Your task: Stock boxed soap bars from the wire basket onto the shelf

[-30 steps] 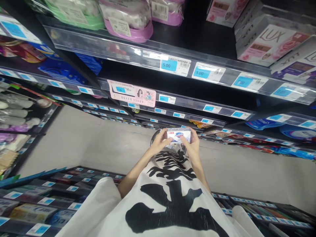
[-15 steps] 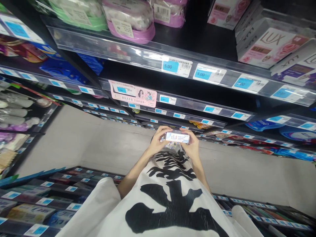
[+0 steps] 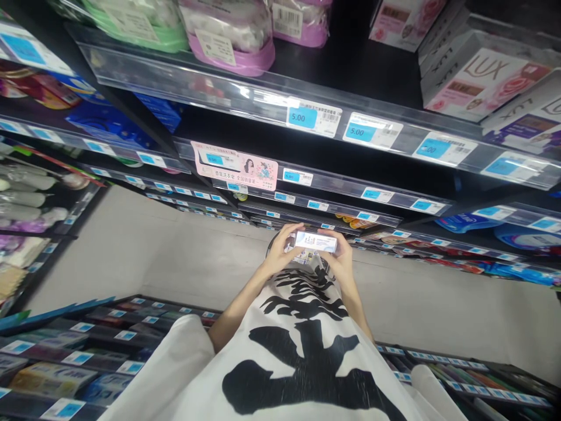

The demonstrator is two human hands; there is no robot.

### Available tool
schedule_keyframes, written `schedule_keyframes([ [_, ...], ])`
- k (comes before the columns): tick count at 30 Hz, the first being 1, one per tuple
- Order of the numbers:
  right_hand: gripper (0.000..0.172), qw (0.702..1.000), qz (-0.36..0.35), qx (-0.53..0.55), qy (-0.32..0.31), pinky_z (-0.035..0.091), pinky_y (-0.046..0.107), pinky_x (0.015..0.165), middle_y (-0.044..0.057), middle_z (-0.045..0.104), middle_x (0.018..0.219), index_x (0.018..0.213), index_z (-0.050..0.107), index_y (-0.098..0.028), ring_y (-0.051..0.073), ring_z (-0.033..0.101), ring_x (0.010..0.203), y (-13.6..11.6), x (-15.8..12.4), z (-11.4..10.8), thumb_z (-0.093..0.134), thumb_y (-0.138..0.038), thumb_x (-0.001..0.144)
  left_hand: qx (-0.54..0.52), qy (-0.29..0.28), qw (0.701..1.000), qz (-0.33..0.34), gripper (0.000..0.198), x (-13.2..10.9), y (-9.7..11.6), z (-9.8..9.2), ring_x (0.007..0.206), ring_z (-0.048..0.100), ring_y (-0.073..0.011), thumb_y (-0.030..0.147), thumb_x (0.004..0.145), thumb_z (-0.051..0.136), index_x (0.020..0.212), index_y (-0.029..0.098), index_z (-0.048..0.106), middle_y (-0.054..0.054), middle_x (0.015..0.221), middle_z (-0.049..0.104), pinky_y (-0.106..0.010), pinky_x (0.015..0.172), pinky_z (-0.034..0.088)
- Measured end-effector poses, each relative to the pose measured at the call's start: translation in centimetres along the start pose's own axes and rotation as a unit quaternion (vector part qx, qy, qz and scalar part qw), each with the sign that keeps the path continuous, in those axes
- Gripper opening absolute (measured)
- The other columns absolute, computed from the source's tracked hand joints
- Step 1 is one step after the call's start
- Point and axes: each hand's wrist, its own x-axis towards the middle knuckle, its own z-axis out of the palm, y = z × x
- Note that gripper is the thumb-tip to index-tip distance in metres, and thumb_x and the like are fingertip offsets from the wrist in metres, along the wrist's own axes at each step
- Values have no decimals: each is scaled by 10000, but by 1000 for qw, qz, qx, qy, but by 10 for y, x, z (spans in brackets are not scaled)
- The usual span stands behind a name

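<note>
I hold a small white and blue soap box (image 3: 315, 241) in both hands, low in front of my white shirt with black print. My left hand (image 3: 283, 251) grips its left end with fingers curled round it. My right hand (image 3: 339, 257) grips the right end, thumb on top. The box is turned so a narrow side faces me. Both hands are closed on it, just in front of the lower shelves.
Black store shelves (image 3: 307, 169) with blue price tags rise ahead. Pink and green packs (image 3: 228, 35) and Lux boxes (image 3: 477, 76) stand on the top shelf. A pink promo label (image 3: 236, 165) hangs below. More shelves with goods sit at the left and behind me. Grey floor lies between.
The box has been tipped in my hands from its broad front face to a narrow side. Both hands have kept their place.
</note>
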Motion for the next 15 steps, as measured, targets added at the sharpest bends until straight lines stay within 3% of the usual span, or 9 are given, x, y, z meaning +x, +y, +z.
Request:
schedule_keyframes([
  [4,650,995,77,63,-11,613,343,786,62,754,1225,1335,602,-314,249,733,1026,-2,-2,1,885,-370,753,-66,9,997,-27,625,-1,-1,-1,1264,614,-286,467,918,784,1485,281,596,-105,1432,608,-372,1049,528],
  [7,651,990,120,59,-39,593,331,643,26,775,1022,1394,558,-338,212,735,752,-6,-1,2,816,-526,827,-76,18,996,-30,678,0,-3,-4,1264,617,-286,503,907,776,1510,275,566,-98,1476,608,-369,1075,513],
  [11,520,977,188,36,-98,506,308,472,-18,705,677,1248,677,-279,184,638,473,-4,2,1,700,-649,883,-94,-9,988,-126,490,3,-8,-4,872,679,-201,590,921,705,1233,212,721,-47,1094,740,-278,756,542],
  [13,505,966,231,45,-111,424,282,376,-13,695,625,1183,710,-245,187,614,423,3,4,1,679,-649,881,-122,-25,972,-197,472,5,-11,-2,722,651,-174,627,906,694,1052,182,752,-32,911,734,-257,603,496],
  [15,514,954,275,60,-101,316,252,303,-12,681,583,1145,728,-214,164,553,364,11,7,0,660,-646,876,-167,-44,947,-270,502,6,-13,-1,583,615,-166,653,885,689,1018,173,751,-33,785,722,-265,485,450],
])
